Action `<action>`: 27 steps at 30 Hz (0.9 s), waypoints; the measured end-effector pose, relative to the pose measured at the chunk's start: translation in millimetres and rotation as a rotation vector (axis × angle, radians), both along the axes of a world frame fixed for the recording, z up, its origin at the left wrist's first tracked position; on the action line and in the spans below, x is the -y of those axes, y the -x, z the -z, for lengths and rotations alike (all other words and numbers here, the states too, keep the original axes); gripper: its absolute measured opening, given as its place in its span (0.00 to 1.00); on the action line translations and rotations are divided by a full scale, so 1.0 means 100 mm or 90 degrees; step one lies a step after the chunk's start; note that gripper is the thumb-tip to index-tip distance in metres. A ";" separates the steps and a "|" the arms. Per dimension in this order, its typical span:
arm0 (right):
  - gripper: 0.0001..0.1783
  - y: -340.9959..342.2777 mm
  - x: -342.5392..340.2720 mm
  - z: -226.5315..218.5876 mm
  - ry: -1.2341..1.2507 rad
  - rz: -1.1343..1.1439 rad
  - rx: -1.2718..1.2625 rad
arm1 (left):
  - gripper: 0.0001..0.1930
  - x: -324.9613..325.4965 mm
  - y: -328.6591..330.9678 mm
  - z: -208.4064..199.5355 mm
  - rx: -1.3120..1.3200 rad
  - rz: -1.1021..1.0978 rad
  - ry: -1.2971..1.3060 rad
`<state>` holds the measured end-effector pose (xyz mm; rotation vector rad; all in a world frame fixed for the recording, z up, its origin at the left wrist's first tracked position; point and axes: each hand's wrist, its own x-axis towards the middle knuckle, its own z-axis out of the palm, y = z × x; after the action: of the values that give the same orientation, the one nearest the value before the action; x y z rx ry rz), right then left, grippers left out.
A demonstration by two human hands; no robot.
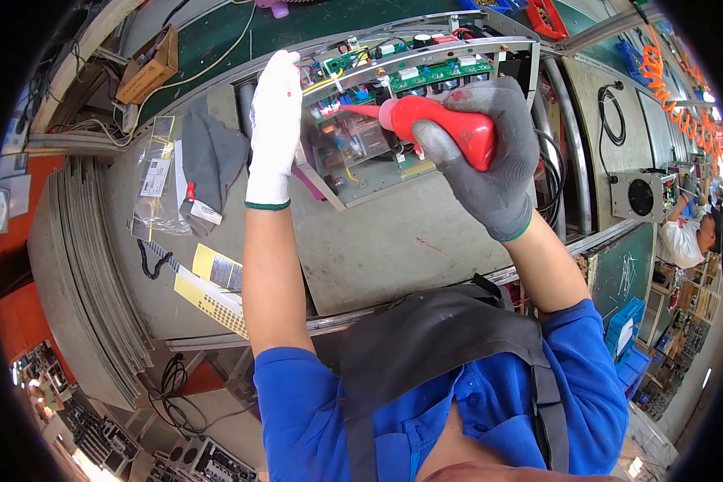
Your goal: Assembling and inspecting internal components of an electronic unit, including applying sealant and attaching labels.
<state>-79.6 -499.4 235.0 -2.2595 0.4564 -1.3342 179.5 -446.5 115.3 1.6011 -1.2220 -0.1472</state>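
Note:
A red squeeze bottle [446, 127] with a thin pointed nozzle lies tilted in my right hand [502, 153], which wears a grey glove. Its nozzle points left, over the inside of an open metal-framed device [361, 173]. Green circuit boards [434, 78], wires and components fill that chassis. My left hand [277, 120], in a white glove with a green cuff, is at the chassis's left end. Its fingers are stretched out and pressed together along the frame edge; whether they touch the metal I cannot tell.
Left of the chassis lie a grey cloth [209, 149], a clear plastic bag [154, 193] and yellow label sheets [213, 281]. A cardboard box [149, 66] stands at the back left. Stacked grey sheets [84, 273] stand far left. Orange coiled hose [659, 72] hangs right, near another person [687, 237].

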 end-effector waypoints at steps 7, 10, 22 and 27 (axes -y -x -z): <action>0.19 0.02 0.03 -0.05 0.023 0.013 -0.057 | 0.20 -0.03 0.02 -0.02 -0.065 0.016 -0.004; 0.19 0.02 -0.03 -0.04 -0.107 -0.007 -0.027 | 0.19 -0.03 0.07 -0.05 -0.096 0.017 0.006; 0.21 -0.29 -0.12 0.02 0.138 -0.024 -0.061 | 0.15 0.00 0.03 0.11 -0.040 -0.046 0.074; 0.21 -0.29 -0.16 0.00 0.151 -0.005 -0.070 | 0.16 -0.01 0.06 0.05 -0.098 -0.010 0.083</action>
<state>-50.3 -483.1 234.7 -2.5350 0.3412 -1.3250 173.7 -445.2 110.1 1.4587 -1.0776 -0.1741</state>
